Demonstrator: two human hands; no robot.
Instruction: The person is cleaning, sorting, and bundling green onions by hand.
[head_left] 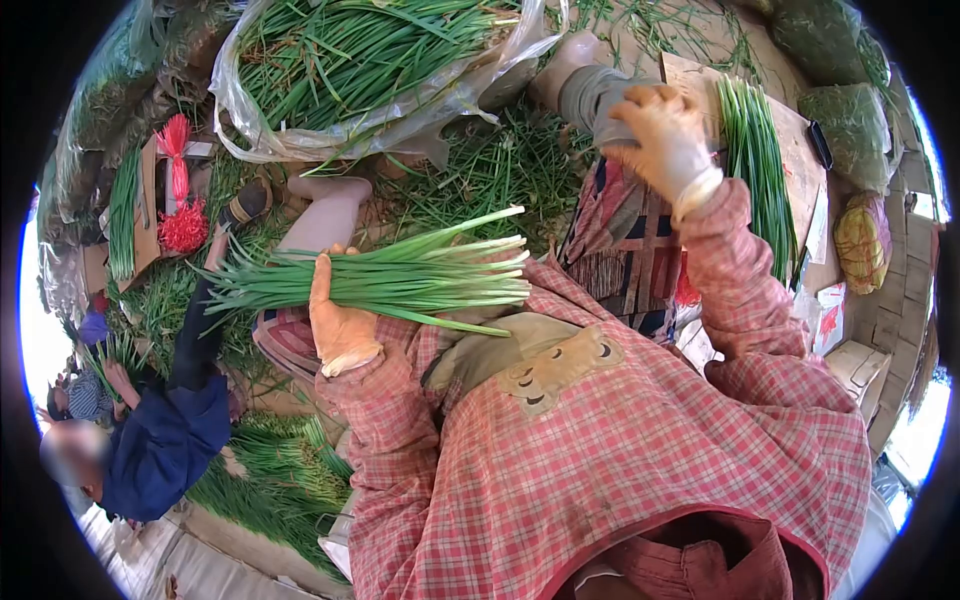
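Observation:
My left hand (337, 318), in an orange-palmed work glove, is wrapped round a loose bunch of garlic chives (420, 278). Their white ends point right and the green tips droop left; a few stalks stick out from the rest. Raised above my bent knee is my right hand (662, 135), gloved too, with its fingers apart and nothing in them. Just right of it, a second bunch of chives (752, 165) lies lengthwise on a cardboard-coloured board (800, 170).
A clear plastic bag (350, 140) heaped with chives stands ahead. Loose trimmings (480, 180) cover the ground between my legs. Red ties (180, 225) hang at a small stand on the left. A co-worker in a dark blue top (180, 440) sits lower left, near piled chives (270, 480).

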